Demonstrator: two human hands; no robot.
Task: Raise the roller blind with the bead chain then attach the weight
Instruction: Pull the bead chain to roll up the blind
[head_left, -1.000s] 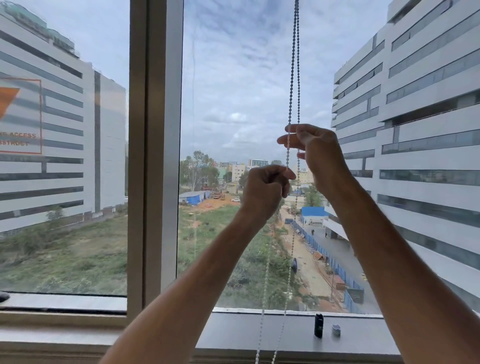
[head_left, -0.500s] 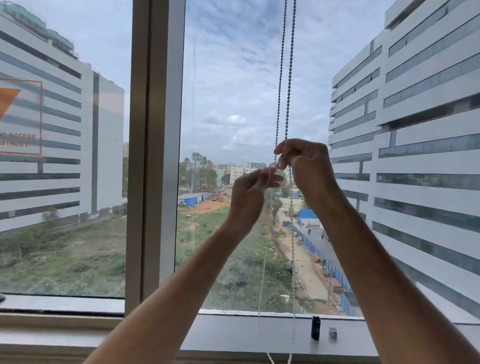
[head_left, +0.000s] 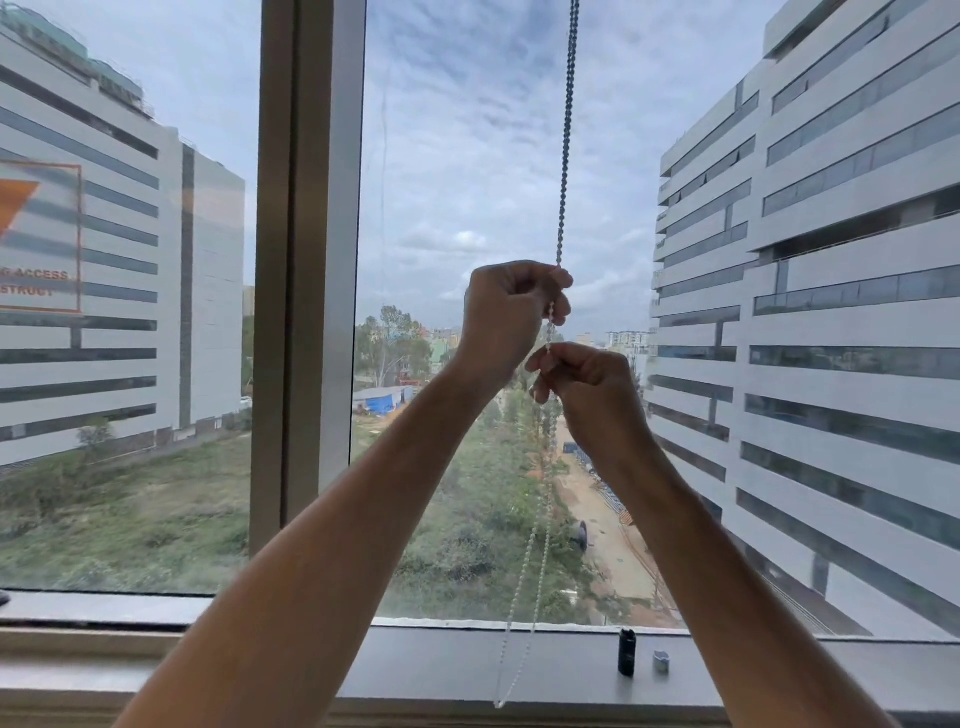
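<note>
Hands on the bead chain (head_left: 566, 135) at the window (head_left: 306, 260), blind out of view above.
My left hand (head_left: 511, 312) fists one strand, my right hand (head_left: 587, 384) pinches it just below; I judge short, straight-down, alternating pulls best. Count: two hands, one looped chain, two small pieces on the sill (head_left: 467, 670), a black weight (head_left: 627, 652) and a pale clip (head_left: 661, 662).

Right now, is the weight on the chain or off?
Off. The black weight stands upright on the sill, apart from the bead chain.
</note>
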